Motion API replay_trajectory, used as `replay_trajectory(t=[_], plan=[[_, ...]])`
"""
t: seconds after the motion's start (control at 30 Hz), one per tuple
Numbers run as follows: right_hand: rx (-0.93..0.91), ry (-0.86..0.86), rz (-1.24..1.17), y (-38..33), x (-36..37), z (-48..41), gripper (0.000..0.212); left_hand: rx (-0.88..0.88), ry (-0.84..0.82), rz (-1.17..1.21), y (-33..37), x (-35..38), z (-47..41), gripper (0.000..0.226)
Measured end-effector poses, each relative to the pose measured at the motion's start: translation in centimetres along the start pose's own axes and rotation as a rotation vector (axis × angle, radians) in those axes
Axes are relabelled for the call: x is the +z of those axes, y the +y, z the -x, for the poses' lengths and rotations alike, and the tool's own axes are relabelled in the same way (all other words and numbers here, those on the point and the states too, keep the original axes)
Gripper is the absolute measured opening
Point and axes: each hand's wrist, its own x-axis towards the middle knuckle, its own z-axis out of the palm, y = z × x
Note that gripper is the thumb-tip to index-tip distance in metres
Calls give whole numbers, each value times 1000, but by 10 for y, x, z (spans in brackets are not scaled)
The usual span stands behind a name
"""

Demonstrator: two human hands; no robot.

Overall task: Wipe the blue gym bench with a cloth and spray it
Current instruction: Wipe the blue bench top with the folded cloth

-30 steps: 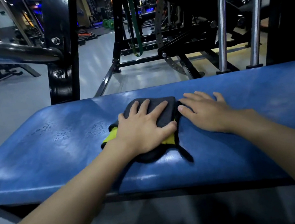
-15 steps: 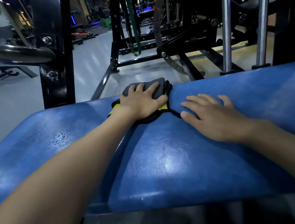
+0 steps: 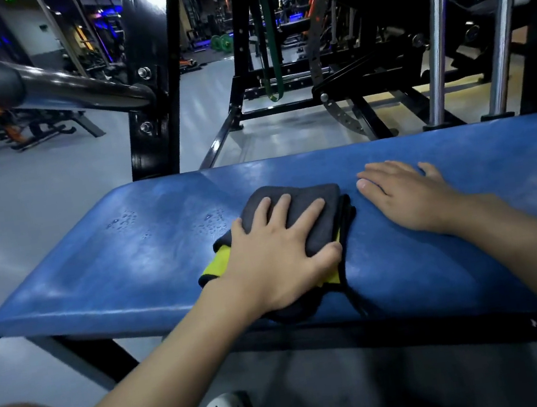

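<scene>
Wiping: left hand [image 3: 277, 253] presses folded grey-yellow cloth [image 3: 298, 206], fingers spread. Best to sweep it over the droplets [image 3: 123, 220] left of cloth, while right hand [image 3: 407, 197] braces bench [image 3: 97, 272], fingers flat, slightly apart.

Left of my cloth [image 3: 299, 212] the bench [image 3: 114, 269] lay open to its end; my right hand [image 3: 407, 197] blocked the right, a black post [image 3: 154, 115] behind.

I have the left hand [image 3: 277, 253] palm down, fingers spread and nearly straight, pressing flat on the folded cloth [image 3: 307, 194], thumb lying along its right edge. The left forearm [image 3: 153, 374] comes in from bottom left, wrist straight. The right hand [image 3: 407, 196] is flat on the blue bench pad [image 3: 129, 257] just beside the cloth, fingers relaxed, pointing up-left. The right forearm [image 3: 534, 241] enters from the right edge. Both arms are bare.
</scene>
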Motion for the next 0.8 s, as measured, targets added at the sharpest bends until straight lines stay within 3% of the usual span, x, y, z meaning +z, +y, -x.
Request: replay_trajectory(t=[0.17,0.27,0.5,0.8], plan=[[-16,3,62,-4,-5,-2,49,-16,-46,32,2,-5,11,86],[-18,33,-26,-9,-6,-7,50,-35,-39,26,1,-4,-5,90],[17,-46,71,-9,9,-18,61,-43,-9,22,-22,1,-90,71],[22,-40,78,-8,9,-16,57,-84,-47,52,-40,0,-187,74]])
